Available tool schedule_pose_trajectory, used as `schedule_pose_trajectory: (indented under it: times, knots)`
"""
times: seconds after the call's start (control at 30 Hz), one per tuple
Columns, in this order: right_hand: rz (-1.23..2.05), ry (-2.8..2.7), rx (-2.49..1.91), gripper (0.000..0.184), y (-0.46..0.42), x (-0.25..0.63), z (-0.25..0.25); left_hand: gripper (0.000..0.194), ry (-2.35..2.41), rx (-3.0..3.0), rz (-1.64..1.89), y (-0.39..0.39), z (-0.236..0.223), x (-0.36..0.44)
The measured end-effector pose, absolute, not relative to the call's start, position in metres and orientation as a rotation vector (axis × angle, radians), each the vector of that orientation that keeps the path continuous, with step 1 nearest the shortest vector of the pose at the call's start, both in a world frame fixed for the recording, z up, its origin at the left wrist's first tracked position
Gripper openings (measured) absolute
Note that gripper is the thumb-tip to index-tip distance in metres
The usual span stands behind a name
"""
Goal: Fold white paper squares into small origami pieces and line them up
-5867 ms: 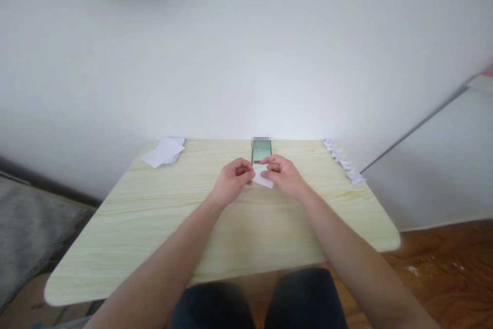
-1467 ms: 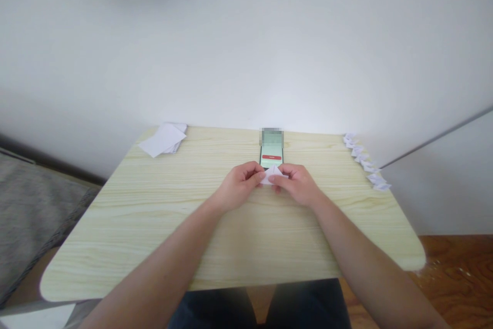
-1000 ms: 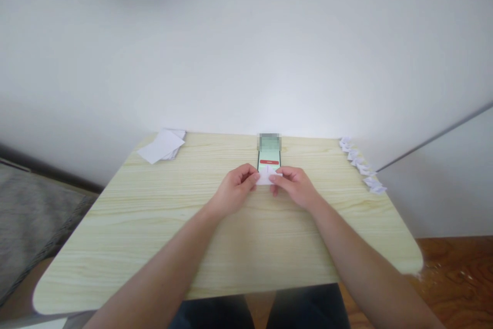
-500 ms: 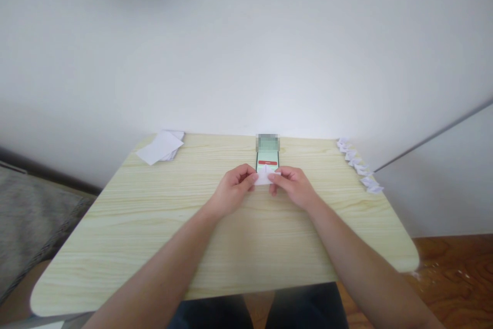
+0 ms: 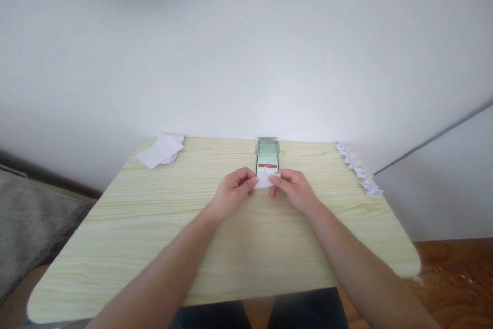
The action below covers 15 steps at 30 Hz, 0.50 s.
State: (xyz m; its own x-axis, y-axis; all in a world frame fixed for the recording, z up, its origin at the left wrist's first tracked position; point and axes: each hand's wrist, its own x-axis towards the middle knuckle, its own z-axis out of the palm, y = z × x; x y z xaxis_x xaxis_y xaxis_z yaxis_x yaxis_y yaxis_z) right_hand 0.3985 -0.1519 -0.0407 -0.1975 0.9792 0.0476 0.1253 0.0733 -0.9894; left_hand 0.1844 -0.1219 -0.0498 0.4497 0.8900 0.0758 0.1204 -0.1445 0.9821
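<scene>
A small folded piece of white paper [image 5: 264, 180] is held up between my two hands, its pointed tip facing away from me. My left hand [image 5: 235, 189] pinches its left end, thumb on top and fingers behind. At the other end, my right hand [image 5: 291, 187] grips the paper between thumb and fingers. Just behind the paper is a phone [image 5: 267, 160] with a lit screen and a red bar; the paper covers its lower part.
Several white sheets [image 5: 160, 150] are stacked at the table's back left. Several small folded paper shapes [image 5: 351, 159] form a row along the right edge. The pale wooden table [image 5: 154, 216] meets a white wall [image 5: 246, 52] at the back.
The paper's upper part has changed from a narrow upright tip to a broader triangular peak. Both hands keep their grip. The whole view has shifted slightly.
</scene>
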Motion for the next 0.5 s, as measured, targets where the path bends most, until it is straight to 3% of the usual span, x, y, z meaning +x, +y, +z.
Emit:
schedule_pose_trajectory:
  times: [0.5]
  knots:
    - [1.074, -1.467, -1.205, 0.04, -0.1533, 0.3965, -0.0398, 0.029, 0.903, 1.584, 0.871, -0.1229, -0.0469, 0.1831]
